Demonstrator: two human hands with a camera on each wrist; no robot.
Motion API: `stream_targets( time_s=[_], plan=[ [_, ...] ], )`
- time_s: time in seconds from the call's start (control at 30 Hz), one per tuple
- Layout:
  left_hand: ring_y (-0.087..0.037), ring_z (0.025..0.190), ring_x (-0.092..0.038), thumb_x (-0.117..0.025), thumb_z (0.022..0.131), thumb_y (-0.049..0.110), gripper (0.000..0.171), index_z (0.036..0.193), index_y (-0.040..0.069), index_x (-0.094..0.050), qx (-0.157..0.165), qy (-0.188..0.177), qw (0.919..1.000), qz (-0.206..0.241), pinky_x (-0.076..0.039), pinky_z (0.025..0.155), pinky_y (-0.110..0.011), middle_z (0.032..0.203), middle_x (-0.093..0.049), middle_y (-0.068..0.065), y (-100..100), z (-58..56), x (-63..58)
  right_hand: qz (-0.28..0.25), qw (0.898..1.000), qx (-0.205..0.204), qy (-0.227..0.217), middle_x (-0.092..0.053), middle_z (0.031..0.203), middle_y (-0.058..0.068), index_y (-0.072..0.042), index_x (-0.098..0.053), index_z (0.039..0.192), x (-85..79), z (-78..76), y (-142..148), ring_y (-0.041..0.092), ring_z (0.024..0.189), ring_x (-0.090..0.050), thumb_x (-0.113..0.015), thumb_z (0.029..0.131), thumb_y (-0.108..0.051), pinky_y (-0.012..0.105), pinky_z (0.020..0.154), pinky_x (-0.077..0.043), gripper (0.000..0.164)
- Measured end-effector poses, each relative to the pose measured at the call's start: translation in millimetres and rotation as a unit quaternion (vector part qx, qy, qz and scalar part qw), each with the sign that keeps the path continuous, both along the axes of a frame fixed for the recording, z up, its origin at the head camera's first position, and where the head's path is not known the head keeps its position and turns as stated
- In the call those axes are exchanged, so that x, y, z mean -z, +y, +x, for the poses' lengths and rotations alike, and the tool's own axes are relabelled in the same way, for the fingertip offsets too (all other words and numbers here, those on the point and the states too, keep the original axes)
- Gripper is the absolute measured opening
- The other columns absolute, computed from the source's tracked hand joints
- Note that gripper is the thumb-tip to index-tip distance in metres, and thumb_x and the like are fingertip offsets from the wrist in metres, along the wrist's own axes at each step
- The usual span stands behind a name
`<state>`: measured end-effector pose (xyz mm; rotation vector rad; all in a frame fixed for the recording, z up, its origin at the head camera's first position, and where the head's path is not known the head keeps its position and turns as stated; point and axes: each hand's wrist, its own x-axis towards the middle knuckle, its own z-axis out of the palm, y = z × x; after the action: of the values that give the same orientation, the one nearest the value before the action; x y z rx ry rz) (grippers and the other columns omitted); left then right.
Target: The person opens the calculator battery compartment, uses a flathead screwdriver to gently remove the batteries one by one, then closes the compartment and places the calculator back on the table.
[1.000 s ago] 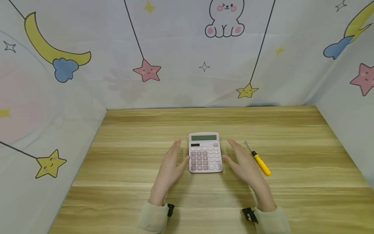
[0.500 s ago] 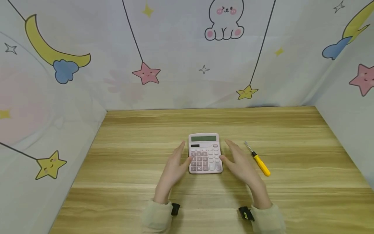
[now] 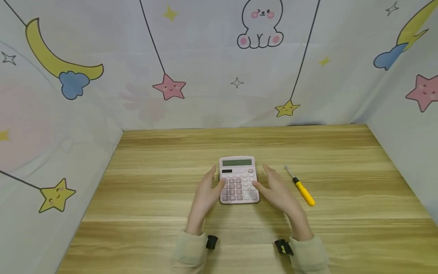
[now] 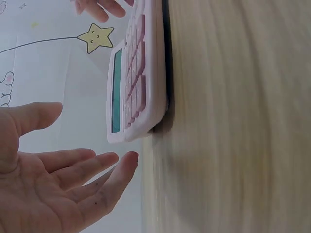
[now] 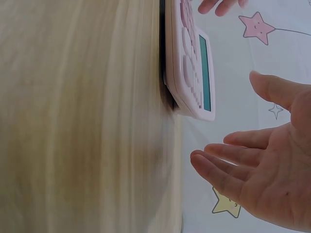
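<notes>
Left hand [image 3: 207, 193]: just left of the calculator [image 3: 238, 174], fingers extended and the thumb spread away from them; the head view sets the thumb tip over the calculator's left edge, while the left wrist view shows a gap between hand and calculator.
Right hand [image 3: 280, 195]: just right of the calculator, fingers likewise extended with thumb and fingers apart; its thumb tip overlaps the right-hand keys in the head view, and the right wrist view shows a gap there too.
Calculator: pink, between the two hands, resting face up on the wood-grain table [image 3: 164, 160], its green display [image 3: 237, 163] at the far end and the keys nearer the person.
Screwdriver [image 3: 304, 192]: right of the calculator and beyond the right hand, lying aslant, its yellow handle toward the person and its metal tip pointing away.
Sleeves: pale cuffs on the near side of the calculator, a left sleeve [image 3: 190, 252] and a right sleeve [image 3: 309, 252], each with a black strap [image 3: 211, 242] at its inner side.
Backdrop [image 3: 205, 49]: white cloth behind the calculator, printed with a pink star [image 3: 169, 87] to its left, a small yellow star [image 3: 287, 109] to its right and a winking animal [image 3: 261, 28] above.
</notes>
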<state>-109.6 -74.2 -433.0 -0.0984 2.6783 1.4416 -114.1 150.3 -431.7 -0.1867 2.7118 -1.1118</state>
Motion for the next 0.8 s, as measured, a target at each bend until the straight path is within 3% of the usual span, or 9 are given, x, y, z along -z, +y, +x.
stream_targets(
  time_s=[0.17, 0.53, 0.8],
  plan=[
    [-0.039, 0.128, -0.049, -0.058, 0.093, 0.027, 0.061, 0.145, 0.003, -0.039, -0.015, -0.008, 0.9998, 0.014, -0.036, 0.108, -0.056, 0.145, -0.046, -0.022, 4.1, -2.6, 1.7, 0.003, 1.000, -0.004, -0.014, -0.021, 0.156, 0.027, 0.003, -0.018, 0.151, 3.6, -2.6, -3.4, 0.044, 0.144, -0.019, -0.054, 0.096, -0.036, 0.057, 0.116, -0.018, 0.077],
    [-0.038, 0.123, -0.054, -0.060, 0.093, 0.025, 0.059, 0.145, 0.005, -0.040, -0.006, -0.019, 0.9986, 0.048, -0.036, 0.107, -0.056, 0.131, -0.057, -0.023, 8.0, -6.1, 4.6, -0.005, 1.000, -0.010, -0.008, -0.028, 0.153, 0.028, 0.005, -0.024, 0.149, 6.4, -5.6, -6.5, 0.046, 0.141, -0.026, -0.055, 0.095, -0.035, 0.058, 0.114, -0.023, 0.074],
    [-0.029, 0.107, -0.062, -0.059, 0.093, 0.025, 0.059, 0.145, 0.005, -0.040, 0.006, -0.032, 0.9988, 0.037, -0.052, 0.089, -0.042, 0.126, -0.060, -0.020, 9.1, -7.4, 6.2, -0.017, 0.999, -0.027, -0.006, -0.033, 0.152, 0.026, 0.000, -0.024, 0.150, 9.0, -5.8, -10.3, 0.045, 0.140, -0.030, -0.057, 0.095, -0.035, 0.059, 0.113, -0.026, 0.073]
  ],
)
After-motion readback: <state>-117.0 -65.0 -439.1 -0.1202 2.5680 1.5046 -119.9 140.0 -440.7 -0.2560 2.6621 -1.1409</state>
